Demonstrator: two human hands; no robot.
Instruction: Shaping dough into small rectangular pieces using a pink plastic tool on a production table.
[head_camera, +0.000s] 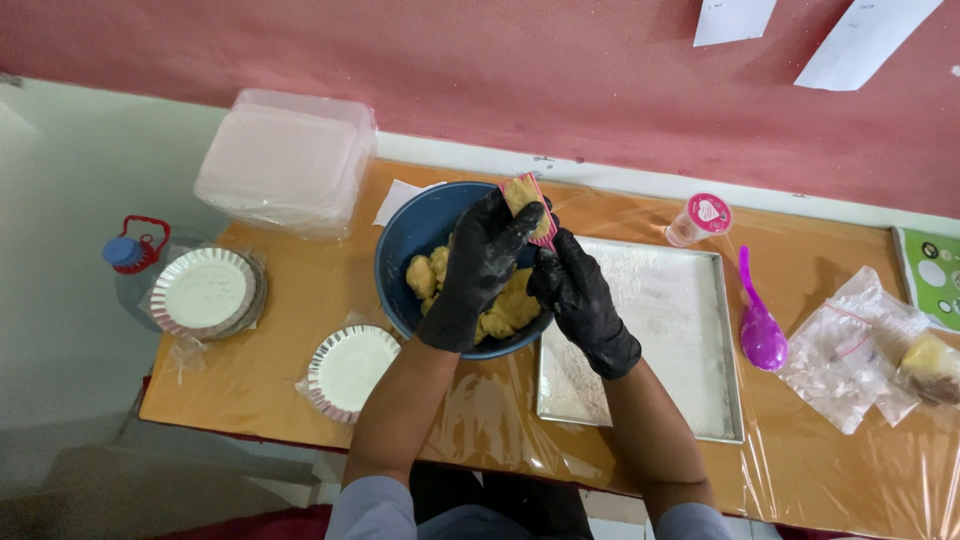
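Gripping pink scraper (528, 200) w/ left hand (482, 262); right hand (578, 298) pinching dough (505, 310) off it.

Even, soft daylight fills the frame, brightest at the far left, where the pale floor washes out. Glare streaks the clear plastic sheet (480, 420) over the table along the lower centre and right. Shadows are faint and short. Focus is fairly sharp at centre; straight edges bow slightly toward the frame's corners.
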